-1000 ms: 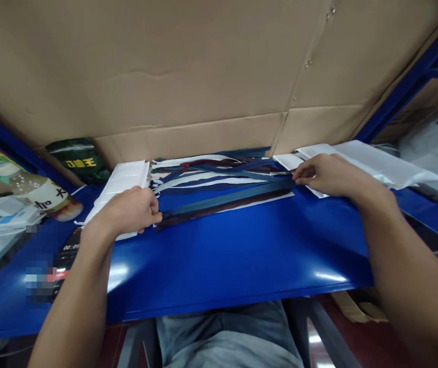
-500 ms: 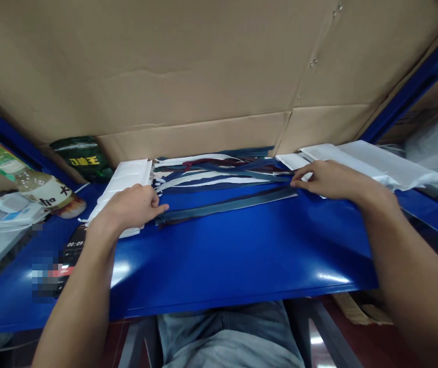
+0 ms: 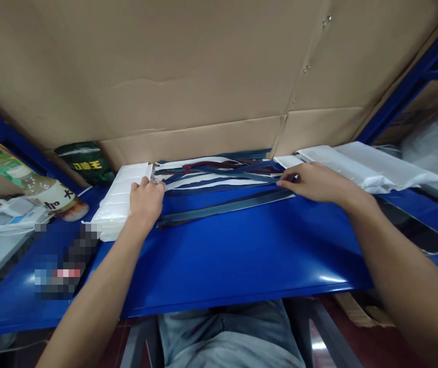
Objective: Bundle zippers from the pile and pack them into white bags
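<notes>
Several long zippers (image 3: 219, 182), dark teal, white, navy and maroon, lie in a loose bundle along the back of the blue table. My left hand (image 3: 147, 197) is closed at the left ends of the bundle, with a zipper end at its fingertips; the fingers partly hide it. My right hand (image 3: 305, 182) pinches the right end of a dark teal zipper (image 3: 252, 175) between thumb and fingers. Nearer to me, another dark teal zipper (image 3: 222, 207) lies apart from the bundle, below both hands. Beside my left hand is a stack of white packets (image 3: 117, 197).
White padded bags (image 3: 357, 161) lie at the back right, near a dark phone (image 3: 414, 225). On the left stand a bottle (image 3: 56, 197) and a dark green pouch (image 3: 86, 163). A cardboard wall (image 3: 203, 76) closes off the back of the blue table (image 3: 242, 255).
My left hand has moved right and slightly away from me, off the white packets to the zippers' left ends. My right hand has shifted slightly left, and the view has turned a little.
</notes>
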A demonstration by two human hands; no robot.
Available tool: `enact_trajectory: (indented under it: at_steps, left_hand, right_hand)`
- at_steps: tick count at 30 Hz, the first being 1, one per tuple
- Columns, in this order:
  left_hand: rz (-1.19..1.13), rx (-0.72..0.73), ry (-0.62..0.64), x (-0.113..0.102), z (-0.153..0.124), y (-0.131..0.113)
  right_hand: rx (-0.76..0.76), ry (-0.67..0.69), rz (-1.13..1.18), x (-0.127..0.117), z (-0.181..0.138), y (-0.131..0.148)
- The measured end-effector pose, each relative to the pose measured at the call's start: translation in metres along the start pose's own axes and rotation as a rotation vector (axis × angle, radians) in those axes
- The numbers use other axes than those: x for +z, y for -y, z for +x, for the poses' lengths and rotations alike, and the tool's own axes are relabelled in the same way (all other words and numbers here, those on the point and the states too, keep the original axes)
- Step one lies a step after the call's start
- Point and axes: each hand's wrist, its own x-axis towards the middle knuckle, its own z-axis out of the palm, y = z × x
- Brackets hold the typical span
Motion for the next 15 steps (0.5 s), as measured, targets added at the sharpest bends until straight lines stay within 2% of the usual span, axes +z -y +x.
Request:
enact_trajectory:
  at_steps: [5,8,11,15]
  left_hand:
    - [-0.019,-0.091,-0.023,-0.001,0.000,-0.004]
    - [-0.096,-0.118,-0.071,-0.004,-0.002,-0.004]
    - [-0.413,-0.097,-0.113,-0.013,-0.007,-0.013]
    - [-0.957,0.106,-0.149,-0.028,-0.019,-0.045]
  right_hand:
    - [-0.010,0.047,0.015,0.003,0.000,0.005]
    - [0.002,0.025,0.024,0.004,0.000,0.012]
    - [-0.050,-0.027,0.078,0.006,0.000,0.028]
    - [-0.207,-0.079,0.281,0.016,-0.001,0.068]
